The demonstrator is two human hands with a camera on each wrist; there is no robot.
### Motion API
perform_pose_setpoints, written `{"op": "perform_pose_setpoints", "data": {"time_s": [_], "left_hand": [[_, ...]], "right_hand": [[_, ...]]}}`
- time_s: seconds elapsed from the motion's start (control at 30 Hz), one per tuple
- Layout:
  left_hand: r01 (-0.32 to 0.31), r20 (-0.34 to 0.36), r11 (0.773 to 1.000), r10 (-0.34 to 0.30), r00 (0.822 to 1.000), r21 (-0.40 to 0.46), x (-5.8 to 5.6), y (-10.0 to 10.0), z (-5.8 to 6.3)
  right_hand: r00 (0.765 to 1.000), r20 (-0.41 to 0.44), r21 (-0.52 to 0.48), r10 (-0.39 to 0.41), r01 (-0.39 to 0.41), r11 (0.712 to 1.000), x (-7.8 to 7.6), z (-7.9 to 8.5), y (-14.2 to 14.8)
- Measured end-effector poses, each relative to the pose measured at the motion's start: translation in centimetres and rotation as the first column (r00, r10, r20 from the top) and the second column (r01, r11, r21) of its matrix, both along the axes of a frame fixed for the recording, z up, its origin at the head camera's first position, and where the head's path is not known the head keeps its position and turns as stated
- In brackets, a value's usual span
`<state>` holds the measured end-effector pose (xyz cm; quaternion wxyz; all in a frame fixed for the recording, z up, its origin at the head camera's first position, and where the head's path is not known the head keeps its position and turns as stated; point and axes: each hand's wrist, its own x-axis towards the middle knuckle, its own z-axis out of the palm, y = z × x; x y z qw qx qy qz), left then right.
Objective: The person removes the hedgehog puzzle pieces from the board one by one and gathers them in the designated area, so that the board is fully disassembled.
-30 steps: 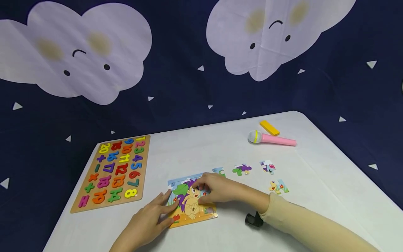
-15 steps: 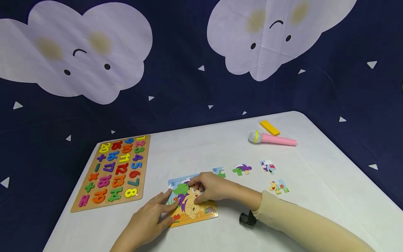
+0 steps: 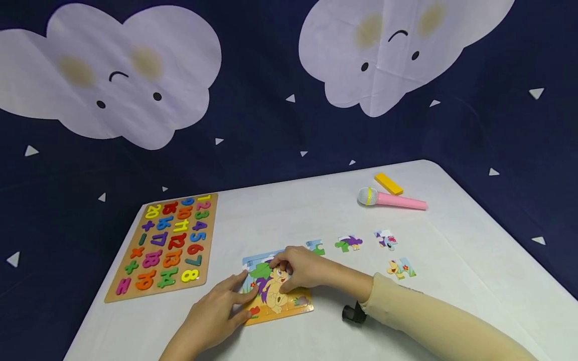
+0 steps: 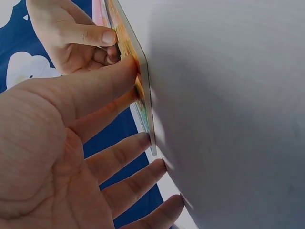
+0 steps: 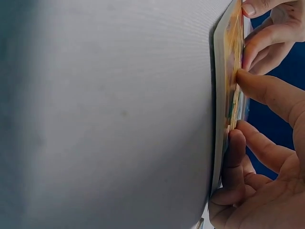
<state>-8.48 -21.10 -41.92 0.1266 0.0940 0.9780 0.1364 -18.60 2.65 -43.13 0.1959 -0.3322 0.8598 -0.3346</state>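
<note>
A jigsaw puzzle [image 3: 271, 317] with a purple-spined hedgehog lies in its flat tray on the white table. My left hand [image 3: 217, 306] rests along its left edge, fingers spread and fairly straight, thumb touching the front corner. Over the hedgehog's face, my right hand [image 3: 307, 268] pinches a puzzle piece at the picture's surface between curled fingers and thumb; the hand hides much of that piece and the upper right of the puzzle. In the right wrist view, the thumb and fingertips touch the puzzle [image 5: 231, 62] from above.
Several loose puzzle pieces [image 3: 348, 243] lie to the right and behind. A wooden number board [image 3: 203, 250] is at the left. A pink toy microphone [image 3: 399, 201] and a yellow block [image 3: 388, 184] lie at the back right. A black wrist-camera part [image 3: 353, 314] hangs below the right cuff.
My right hand has shifted slightly left over the puzzle, its fingers and thumb staying at the surface. My left hand keeps its place on the edge.
</note>
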Motion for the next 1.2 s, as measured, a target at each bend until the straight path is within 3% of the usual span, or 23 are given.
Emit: {"op": "perform_pose_setpoints", "data": {"time_s": [0.63,1.2], "left_hand": [[0.005,-0.010,1.000,-0.005,1.000,0.002,-0.14,-0.01,-0.01],[0.002,-0.004,1.000,-0.002,1.000,0.011,-0.06,-0.02,-0.05]], "right_hand": [[0.999,0.025,0.032,-0.038,0.037,0.999,0.19,0.54,-0.46],[0.998,-0.047,0.060,-0.040,0.043,0.997,0.33,0.62,-0.24]]}}
